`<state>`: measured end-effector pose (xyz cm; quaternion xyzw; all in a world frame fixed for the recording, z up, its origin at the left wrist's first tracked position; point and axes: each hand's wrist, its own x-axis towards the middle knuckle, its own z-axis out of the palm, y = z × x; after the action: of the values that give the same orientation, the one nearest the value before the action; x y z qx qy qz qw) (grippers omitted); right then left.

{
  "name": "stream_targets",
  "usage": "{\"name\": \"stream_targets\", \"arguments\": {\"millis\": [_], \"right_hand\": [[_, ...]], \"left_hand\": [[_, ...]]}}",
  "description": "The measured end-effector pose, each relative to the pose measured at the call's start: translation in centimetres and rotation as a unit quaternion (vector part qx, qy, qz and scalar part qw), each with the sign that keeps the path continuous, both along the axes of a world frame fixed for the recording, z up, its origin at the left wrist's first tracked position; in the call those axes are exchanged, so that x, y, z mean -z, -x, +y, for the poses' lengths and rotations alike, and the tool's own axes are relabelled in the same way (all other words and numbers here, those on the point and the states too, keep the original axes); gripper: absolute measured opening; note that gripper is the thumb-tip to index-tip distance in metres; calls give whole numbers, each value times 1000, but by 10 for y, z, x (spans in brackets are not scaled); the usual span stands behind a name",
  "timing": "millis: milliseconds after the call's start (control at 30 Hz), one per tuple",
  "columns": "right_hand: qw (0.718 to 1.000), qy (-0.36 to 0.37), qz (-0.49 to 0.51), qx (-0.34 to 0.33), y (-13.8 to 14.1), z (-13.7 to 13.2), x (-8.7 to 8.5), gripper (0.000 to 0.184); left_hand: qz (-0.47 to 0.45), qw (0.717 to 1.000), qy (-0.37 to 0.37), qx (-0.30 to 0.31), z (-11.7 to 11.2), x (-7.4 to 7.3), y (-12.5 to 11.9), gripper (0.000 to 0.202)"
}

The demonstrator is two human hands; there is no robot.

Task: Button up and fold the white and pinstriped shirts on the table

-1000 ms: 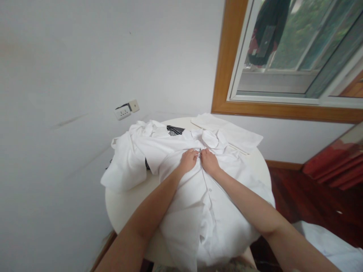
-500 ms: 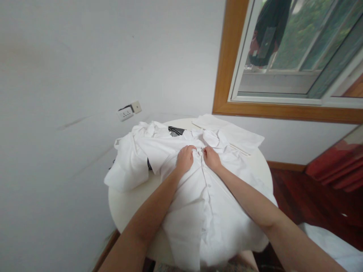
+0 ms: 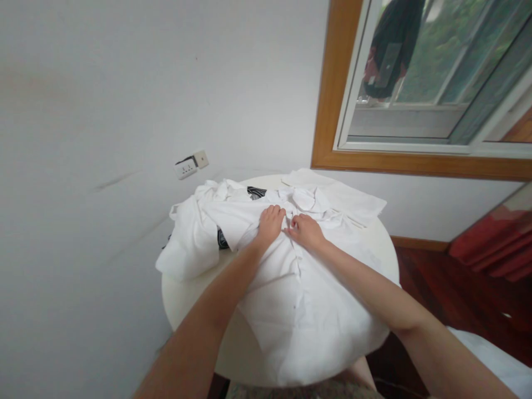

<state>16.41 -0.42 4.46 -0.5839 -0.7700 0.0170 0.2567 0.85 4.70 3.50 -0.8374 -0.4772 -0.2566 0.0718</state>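
Note:
A white button-up shirt (image 3: 307, 299) lies spread over a round white table (image 3: 191, 307), its collar toward the wall. My left hand (image 3: 270, 223) rests on the shirt's chest just below the collar, fingers curled down onto the cloth. My right hand (image 3: 305, 230) sits right beside it, fingers pinched on the shirt's front placket. Both hands nearly touch each other at the shirt's centre line.
More white garments (image 3: 191, 233) are bunched at the table's left, with a dark striped cloth (image 3: 256, 192) behind. Folded white cloth (image 3: 341, 197) lies at the back right. A wall socket (image 3: 187, 165) and a wood-framed window (image 3: 415, 94) are beyond. Red-brown floor is to the right.
Both hands have shifted slightly down from the collar, and the shirt front lies flatter and closed along the centre. The view tilted a little.

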Motion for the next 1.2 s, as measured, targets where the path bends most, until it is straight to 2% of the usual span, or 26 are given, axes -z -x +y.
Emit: {"name": "stream_targets", "arguments": {"millis": [67,167,233,333,500,633,733,867,1033,1200], "right_hand": [[999,47,-10,-7,-3,-13,2,28],[994,109,-16,-5,-4,-25,11,31],[995,101,-16,5,-4,-30,16,26],[998,53,-15,5,-3,-32,21,15],[997,45,35,-56,-13,-27,24,13],[992,47,86,-83,-23,-21,25,16],[989,42,113,-88,-26,-18,28,22],[984,51,150,-80,-27,-13,35,27],[985,26,160,-55,-23,-13,46,22],[986,-15,159,-49,-20,-15,51,19]], "left_hand": [[-47,998,27,-16,-14,4,-7,20],[-142,984,97,-42,-34,19,-17,30],[-198,973,113,-44,-44,29,-18,32],[-237,967,96,-9,-51,37,-14,26],[-207,974,86,34,-55,35,-9,16],[-189,978,78,40,-56,33,-10,13],[-195,977,77,29,-57,32,-11,9],[-207,976,71,0,-60,29,-12,16],[-138,989,46,4,-64,27,-9,9],[-91,995,32,13,-67,22,-6,13]]}}
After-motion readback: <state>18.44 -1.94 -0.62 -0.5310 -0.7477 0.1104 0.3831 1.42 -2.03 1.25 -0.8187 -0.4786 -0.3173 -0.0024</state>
